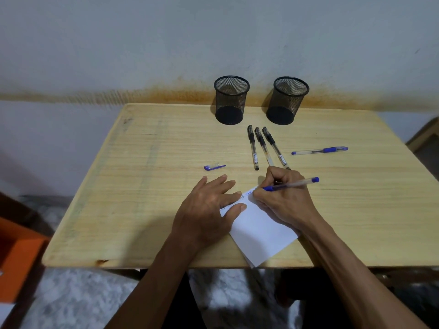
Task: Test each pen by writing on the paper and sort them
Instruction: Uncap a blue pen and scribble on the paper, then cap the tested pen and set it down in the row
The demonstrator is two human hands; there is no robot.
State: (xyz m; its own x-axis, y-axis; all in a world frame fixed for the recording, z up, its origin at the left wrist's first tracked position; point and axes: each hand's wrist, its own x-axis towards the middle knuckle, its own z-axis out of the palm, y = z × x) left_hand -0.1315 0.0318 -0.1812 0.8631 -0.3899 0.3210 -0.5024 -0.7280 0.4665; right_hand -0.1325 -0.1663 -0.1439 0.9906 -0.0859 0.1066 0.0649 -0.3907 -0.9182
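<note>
My right hand grips an uncapped blue pen, its tip on the top edge of a white paper that carries some blue writing. My left hand lies flat with straight fingers on the paper's left part, pressing it down. The pen's blue cap lies on the table to the left. Three black pens lie side by side beyond my right hand. A capped blue pen lies to their right. Two black mesh cups, left and right, stand at the table's back edge; both look empty.
The wooden table stands against a stained grey wall. The paper's near corner hangs over the table's front edge. An orange box sits on the floor at the left. A piece of brown furniture shows at the right edge.
</note>
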